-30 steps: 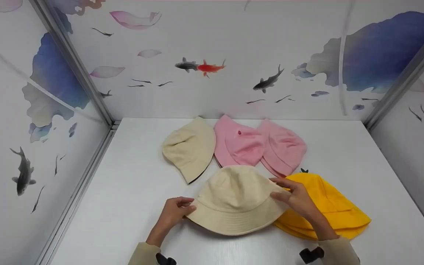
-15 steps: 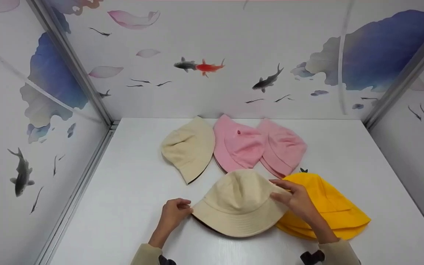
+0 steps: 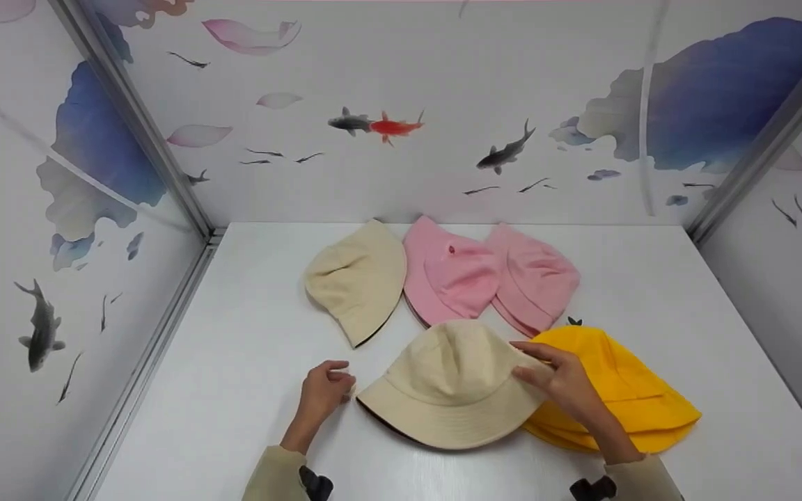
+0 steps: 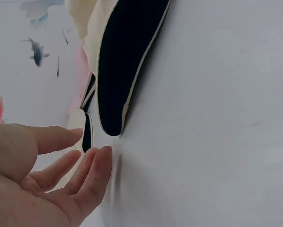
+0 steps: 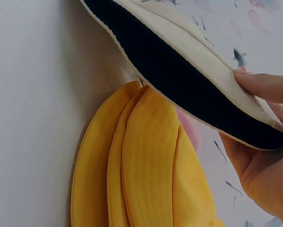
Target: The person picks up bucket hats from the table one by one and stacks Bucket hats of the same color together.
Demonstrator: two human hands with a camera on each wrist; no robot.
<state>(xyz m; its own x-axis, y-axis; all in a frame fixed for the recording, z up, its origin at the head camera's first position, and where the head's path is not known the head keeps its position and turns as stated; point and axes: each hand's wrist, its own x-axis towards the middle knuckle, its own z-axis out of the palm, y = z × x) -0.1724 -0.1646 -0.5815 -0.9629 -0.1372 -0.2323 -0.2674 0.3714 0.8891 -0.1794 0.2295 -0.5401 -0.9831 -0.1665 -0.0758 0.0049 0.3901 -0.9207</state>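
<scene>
A cream bucket hat [image 3: 446, 379] with a dark underside lies at the front middle of the white table. My right hand [image 3: 560, 376] grips its right brim, thumb on the cream face and fingers behind, as the right wrist view shows. Just left of the hat's left tip, my left hand [image 3: 326, 393] holds nothing; its fingers are loosely bent and apart from the brim [image 4: 115, 113]. A yellow bucket hat [image 3: 624, 390] lies under and beside my right forearm, its left edge overlapped by the cream hat.
Toward the back wall lie another cream bucket hat [image 3: 359, 278], a pink bucket hat [image 3: 453, 268] and a second pink one [image 3: 540, 275] side by side. Printed panels [image 3: 401, 56] wall the white table [image 3: 234, 334] at the back and both sides.
My left hand has let go of the cream hat's left brim and drawn back a little to the left. The hat has shifted slightly toward me; my right hand keeps its grip.
</scene>
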